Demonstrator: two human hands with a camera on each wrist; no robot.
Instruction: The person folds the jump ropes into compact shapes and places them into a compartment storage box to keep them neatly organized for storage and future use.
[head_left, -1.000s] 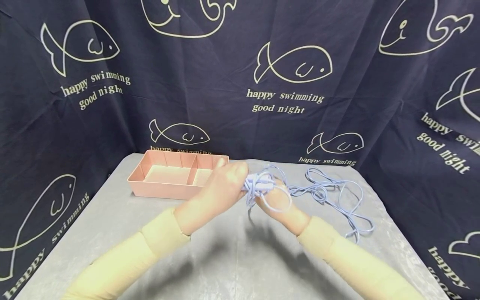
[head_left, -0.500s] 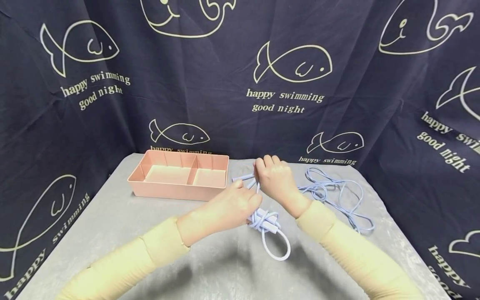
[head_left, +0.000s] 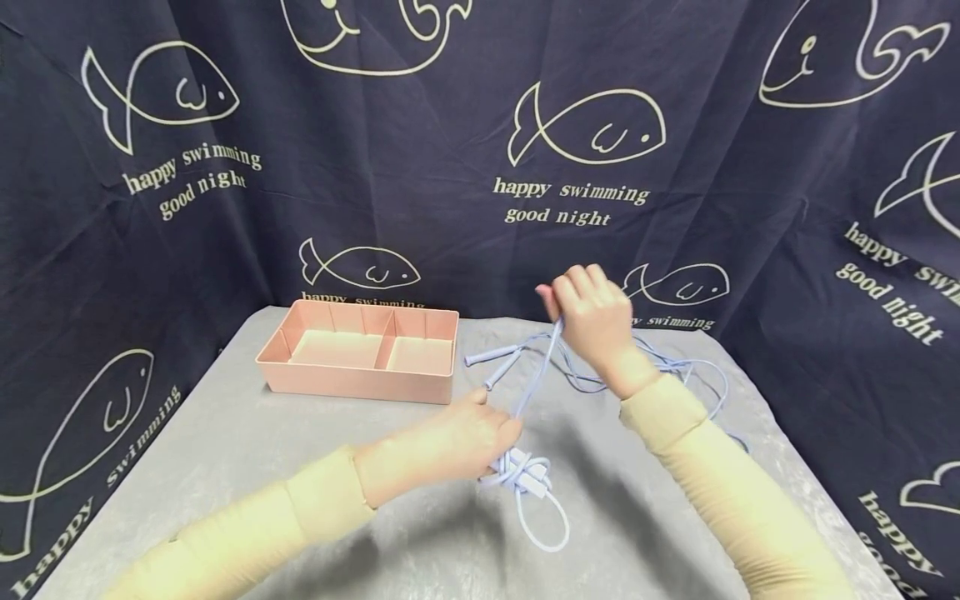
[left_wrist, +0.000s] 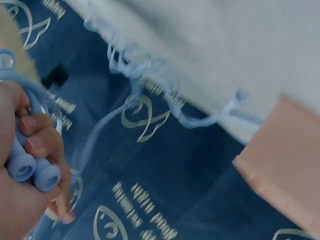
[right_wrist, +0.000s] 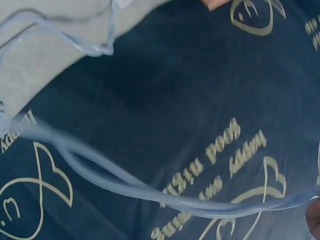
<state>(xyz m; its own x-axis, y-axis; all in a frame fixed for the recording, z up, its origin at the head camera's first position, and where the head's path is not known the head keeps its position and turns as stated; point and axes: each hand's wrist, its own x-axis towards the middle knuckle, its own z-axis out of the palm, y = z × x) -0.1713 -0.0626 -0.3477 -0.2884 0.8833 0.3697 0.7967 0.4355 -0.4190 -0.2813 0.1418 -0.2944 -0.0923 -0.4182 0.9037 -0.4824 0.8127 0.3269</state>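
Observation:
In the head view my left hand (head_left: 468,437) grips a bundled light-blue jump rope (head_left: 531,477) above the table front. Cord is wound around its handles, and a loop hangs below. The left wrist view shows the two hollow handle ends (left_wrist: 21,167) side by side in the curled fingers. Up and to the right, my right hand (head_left: 596,321) holds cord drawn taut from the bundle. Two twisted strands (right_wrist: 185,202) run to the right fingertips (right_wrist: 314,220) in the right wrist view; most of that hand is out of frame there.
A pink two-compartment box (head_left: 356,383) stands at the back left of the grey table (head_left: 225,467). Right of it lies a second blue jump rope (head_left: 491,356), its handles near the box and its tangled cord spreading right, partly behind the right arm. Dark fish-print curtains (head_left: 465,167) enclose the table.
Both hands were together at the bundle. My right hand has since moved up and right, drawing out a length of cord, while the left hand has lowered toward me with the bundle.

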